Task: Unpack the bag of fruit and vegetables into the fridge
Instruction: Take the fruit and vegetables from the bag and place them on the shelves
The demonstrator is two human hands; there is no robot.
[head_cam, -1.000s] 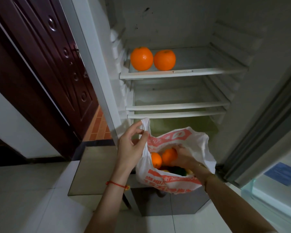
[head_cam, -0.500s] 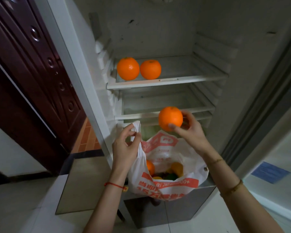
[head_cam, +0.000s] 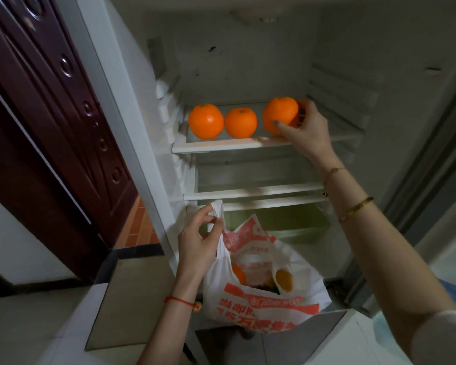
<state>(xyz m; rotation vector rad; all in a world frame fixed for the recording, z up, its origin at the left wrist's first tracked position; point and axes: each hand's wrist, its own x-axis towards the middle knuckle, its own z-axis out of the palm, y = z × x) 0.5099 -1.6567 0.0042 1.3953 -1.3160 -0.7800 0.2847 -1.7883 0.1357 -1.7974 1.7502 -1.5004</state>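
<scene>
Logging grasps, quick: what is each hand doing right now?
Left hand: closed on the bag's handle.
Right hand: closed around an orange at the top shelf.

At the left of my view stands a dark reddish-brown panelled door (head_cam: 50, 122). Below it, orange floor tiles (head_cam: 140, 227) meet pale floor tiles (head_cam: 32, 333) at lower left. Light is dim.

bag (head_cam: 261, 299) print: blurred, unreadable | fruit inside: mostly hidden | fridge (head_cam: 248, 61) top: cut off
</scene>
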